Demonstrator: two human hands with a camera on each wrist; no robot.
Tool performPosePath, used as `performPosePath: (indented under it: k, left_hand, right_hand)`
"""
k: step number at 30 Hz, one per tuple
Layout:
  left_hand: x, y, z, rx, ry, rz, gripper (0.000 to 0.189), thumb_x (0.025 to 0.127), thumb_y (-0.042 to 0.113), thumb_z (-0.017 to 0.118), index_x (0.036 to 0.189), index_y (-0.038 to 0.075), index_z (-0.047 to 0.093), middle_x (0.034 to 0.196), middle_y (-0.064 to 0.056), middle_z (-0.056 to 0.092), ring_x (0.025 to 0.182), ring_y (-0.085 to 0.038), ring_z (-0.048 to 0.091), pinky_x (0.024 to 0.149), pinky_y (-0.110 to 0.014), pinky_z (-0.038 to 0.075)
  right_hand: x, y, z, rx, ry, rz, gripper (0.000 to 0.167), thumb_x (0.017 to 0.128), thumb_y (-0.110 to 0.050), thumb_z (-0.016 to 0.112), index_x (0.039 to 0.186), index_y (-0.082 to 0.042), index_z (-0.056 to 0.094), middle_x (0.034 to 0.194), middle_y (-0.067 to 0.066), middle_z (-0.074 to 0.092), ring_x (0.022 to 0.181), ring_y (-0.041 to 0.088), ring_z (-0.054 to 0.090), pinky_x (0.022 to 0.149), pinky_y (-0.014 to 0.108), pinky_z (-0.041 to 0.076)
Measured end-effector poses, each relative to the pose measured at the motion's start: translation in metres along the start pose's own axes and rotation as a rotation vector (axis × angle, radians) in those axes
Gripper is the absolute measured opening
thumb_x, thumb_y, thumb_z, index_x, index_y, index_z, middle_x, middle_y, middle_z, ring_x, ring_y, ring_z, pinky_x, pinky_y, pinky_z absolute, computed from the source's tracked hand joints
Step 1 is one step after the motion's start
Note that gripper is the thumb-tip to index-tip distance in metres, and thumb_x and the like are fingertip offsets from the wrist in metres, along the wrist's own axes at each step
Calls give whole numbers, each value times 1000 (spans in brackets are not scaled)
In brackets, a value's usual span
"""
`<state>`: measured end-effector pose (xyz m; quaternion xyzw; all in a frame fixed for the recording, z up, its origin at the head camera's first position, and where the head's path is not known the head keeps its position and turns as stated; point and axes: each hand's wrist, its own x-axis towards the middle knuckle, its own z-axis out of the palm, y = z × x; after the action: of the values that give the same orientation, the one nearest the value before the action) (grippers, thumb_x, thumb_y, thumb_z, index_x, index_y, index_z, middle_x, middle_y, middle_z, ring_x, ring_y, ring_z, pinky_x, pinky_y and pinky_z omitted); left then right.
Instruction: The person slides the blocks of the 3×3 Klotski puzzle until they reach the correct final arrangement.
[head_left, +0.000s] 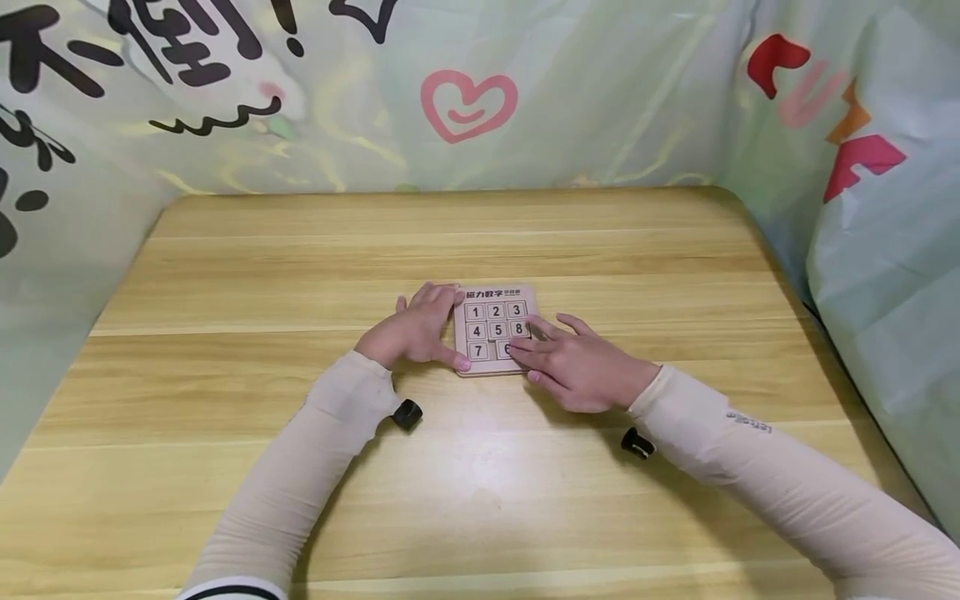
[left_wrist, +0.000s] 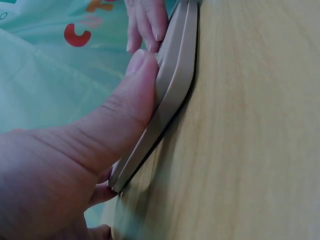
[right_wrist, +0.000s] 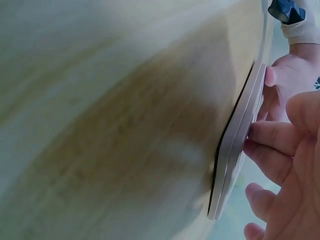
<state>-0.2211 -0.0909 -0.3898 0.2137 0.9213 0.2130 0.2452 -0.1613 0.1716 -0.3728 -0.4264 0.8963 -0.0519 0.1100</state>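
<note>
A square sliding number puzzle (head_left: pixel 486 367) lies flat on the wooden table, its numbered tiles in rows. The top row reads 1, 2, 3, the middle row 4, 5, 8, and the bottom row shows 7 and a partly covered 6 tile (head_left: pixel 505 350). My left hand (head_left: pixel 420 327) holds the puzzle by its left side, thumb at the near corner and fingers at the far one. In the left wrist view the left thumb (left_wrist: pixel 132 95) presses on the frame's edge. Extended fingers of my right hand (head_left: pixel 577 367) touch the 6 tile, covering its right part.
The wooden table (head_left: pixel 480 500) stretches out on all sides of the puzzle. Behind it hangs a pale green printed cloth (head_left: pixel 600 92), which also runs down the right side. A small black camera sits on each wrist.
</note>
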Motion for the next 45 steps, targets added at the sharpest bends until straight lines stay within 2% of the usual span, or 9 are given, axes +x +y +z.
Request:
performPosePath:
  k: [6,13,19,22,25,28,32,39,45]
  left_hand:
    - [0,-1,0,-1,2,6,113,67,53,83,152,11,21,162,-8,8,146,-35,-3,112,-64,-5]
    - [-1,-1,1,-7,0,6,113,66,53,83,152,11,22,161,-8,8,146,-36,-4,112,-64,-5]
    - [0,0,0,-1,-1,3,113,65,52,84,151,11,23,161,-8,10,146,-38,-3,111,-65,-6]
    - [1,0,0,3,3,3,113,65,52,84,151,12,23,161,-8,10,146,-38,-3,111,-65,-6]
    - [1,0,1,1,0,2,114,65,53,84,151,12,23,161,-9,10,146,-38,-3,111,-65,-6]
    - [1,-1,1,-2,-2,3,115,64,54,84,152,12,23,161,-9,10,146,-38,-4,111,-65,-6]
    - [1,-1,2,1,4,7,115,64,54,84,152,11,22,161,-9,9,146,-38,-4,111,-65,-6]
    - [2,0,2,1,12,13,115,64,54,84,152,11,22,161,-9,10,146,-38,-3,111,-64,-6]
    - [1,-1,3,3,-11,-3,117,64,55,83,152,11,21,162,-8,7,146,-37,-4,111,-65,-6]
  right_hand:
    - [5,-2,0,-12,13,-13,46,102,-29,41,142,-8,50,145,6,47,142,35,26,112,61,18]
    - [3,5,-8,-56,13,97,45,101,-28,43,138,-6,54,143,8,50,140,36,29,111,62,19]
    - [2,-1,-15,-65,51,19,36,100,-27,44,120,-9,69,127,4,64,133,33,42,108,62,27]
    - [10,-1,-14,-56,65,12,39,101,-26,45,129,-7,63,133,5,59,136,34,39,108,61,27]
    - [17,2,-12,-36,24,21,45,101,-28,43,139,-7,53,142,7,50,139,35,32,110,62,24]
    - [17,6,-11,-41,-4,54,44,101,-29,43,138,-8,55,141,5,51,140,35,30,111,61,22]
    - [11,11,-13,-62,17,95,40,100,-27,45,132,-9,61,136,3,57,139,35,33,111,61,22]
    - [9,4,-8,-11,29,-49,40,100,-26,47,134,-9,59,139,3,54,139,35,33,110,62,24]
    - [17,4,-4,-49,30,-21,41,100,-26,46,135,-10,59,140,2,53,139,35,32,109,61,26]
